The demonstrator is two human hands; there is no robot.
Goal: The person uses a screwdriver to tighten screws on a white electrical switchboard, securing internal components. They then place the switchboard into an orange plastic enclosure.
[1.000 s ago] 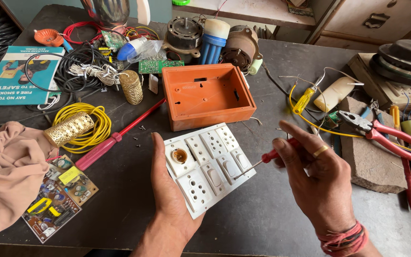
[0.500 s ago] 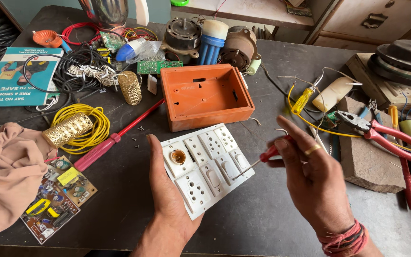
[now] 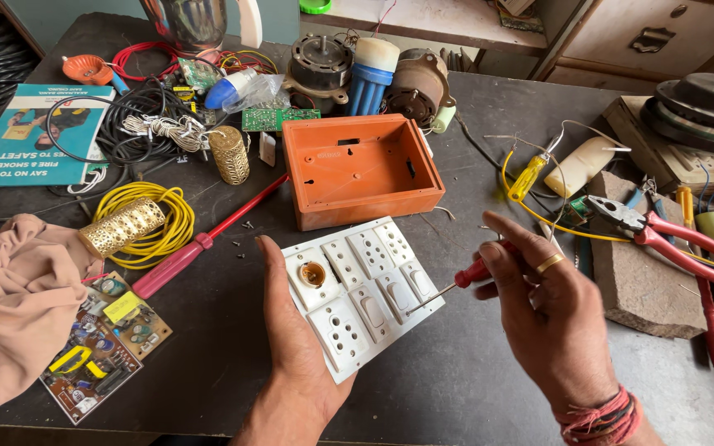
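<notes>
White switch-and-socket plate (image 3: 363, 290): held above the dark workbench (image 3: 456, 388), tilted, face up, just in front of the open orange plastic box (image 3: 357, 169). Face carries rocker switches, pin sockets and one round lamp holder with a brass centre.

Left hand (image 3: 295, 351): under and along the plate's left edge, palm supporting it, fingers extended upward beside it, thumb hidden beneath.

Right hand (image 3: 551, 318): fingers curled around the red handle of a small screwdriver (image 3: 449, 287); gold ring on one finger, red thread at the wrist. The screwdriver's metal tip meets the plate's right side near a rocker switch.

Surroundings: long red screwdriver (image 3: 204, 239) lying left of the plate, with loose screws near it; yellow wire coil (image 3: 154, 219) and circuit board (image 3: 105, 347) further left; pink cloth (image 3: 10, 306) at the left edge. Red-handled pliers (image 3: 663, 235) on a stone block to the right. Electric motor (image 3: 320, 66) behind the box.
</notes>
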